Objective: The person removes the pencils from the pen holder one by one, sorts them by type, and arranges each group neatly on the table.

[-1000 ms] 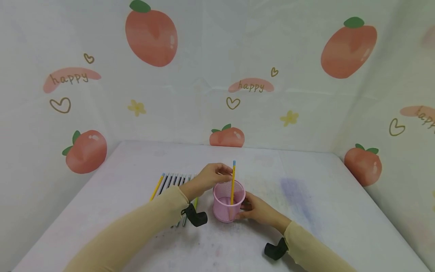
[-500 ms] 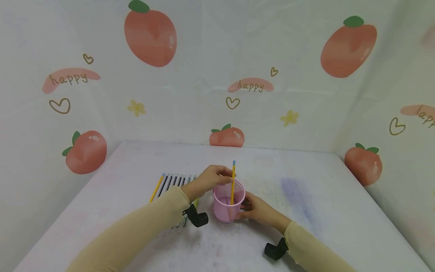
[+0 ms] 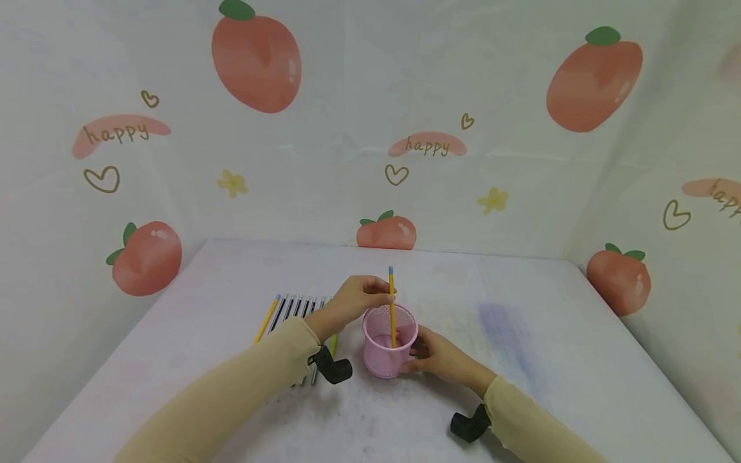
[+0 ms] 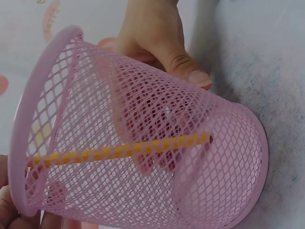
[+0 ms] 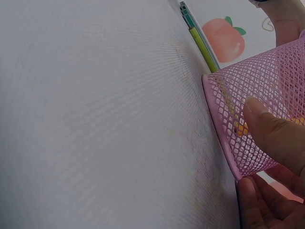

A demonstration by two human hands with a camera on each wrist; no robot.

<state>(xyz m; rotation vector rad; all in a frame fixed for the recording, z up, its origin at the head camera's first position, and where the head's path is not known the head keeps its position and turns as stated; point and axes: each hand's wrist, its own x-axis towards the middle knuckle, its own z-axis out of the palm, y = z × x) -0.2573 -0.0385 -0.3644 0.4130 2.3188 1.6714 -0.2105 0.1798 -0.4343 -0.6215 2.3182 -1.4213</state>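
Note:
A pink mesh pencil cup (image 3: 382, 363) stands upright on the table, and my right hand (image 3: 442, 360) grips its right side low down. In the right wrist view the thumb (image 5: 274, 136) lies along the mesh, with the other fingers near the base. My left hand (image 3: 353, 303) is over the cup's rim, pinching a yellow pencil (image 3: 392, 321) with a light blue end pointing up. Through the mesh in the left wrist view, the pencil (image 4: 114, 151) runs down inside the cup, its dark lower tip near the bottom.
Left of the cup lies a row of several pens (image 3: 291, 308), partly hidden by the left forearm. Another yellow pencil (image 3: 267, 318) lies at the row's left side, a yellow-green pen (image 3: 334, 345) at its right. A printed cloth wall (image 3: 324, 161) rises behind the table.
The left hand and the pencil have shifted slightly up and to the left, and the pencil leans less. The right hand and the cup have stayed in place.

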